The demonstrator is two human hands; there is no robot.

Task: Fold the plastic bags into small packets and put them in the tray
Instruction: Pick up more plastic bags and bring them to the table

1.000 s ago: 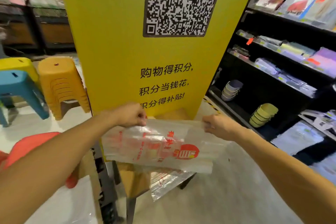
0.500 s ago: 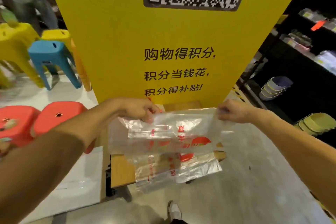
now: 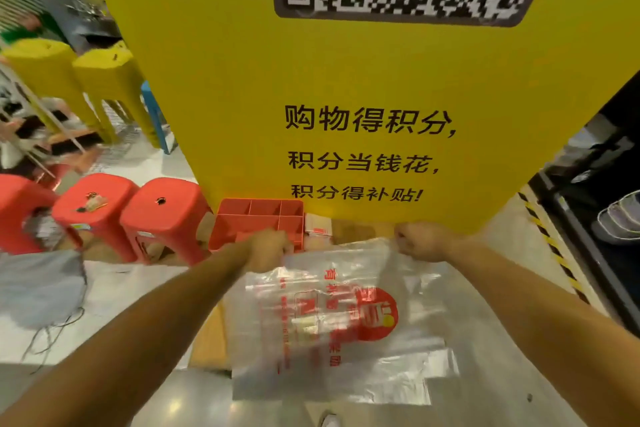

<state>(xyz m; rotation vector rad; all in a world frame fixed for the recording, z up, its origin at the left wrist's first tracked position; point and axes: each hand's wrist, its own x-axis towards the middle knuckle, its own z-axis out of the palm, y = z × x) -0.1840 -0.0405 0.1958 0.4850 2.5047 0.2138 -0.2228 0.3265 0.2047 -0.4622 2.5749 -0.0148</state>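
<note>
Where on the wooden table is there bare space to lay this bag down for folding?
The wooden table shows bare between the white packet and the right hand, under the yellow sign. Another patch lies left of the plastic bag. By the red tray it is crowded: the left hand hides its front.

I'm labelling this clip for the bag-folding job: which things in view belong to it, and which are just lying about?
Part of the job: printed plastic bag, held at its top edge by the left hand and right hand; red divided tray.

Just lying about: red stools, yellow stools, yellow QR-code sign, stacked bowls, grey cloth.
</note>
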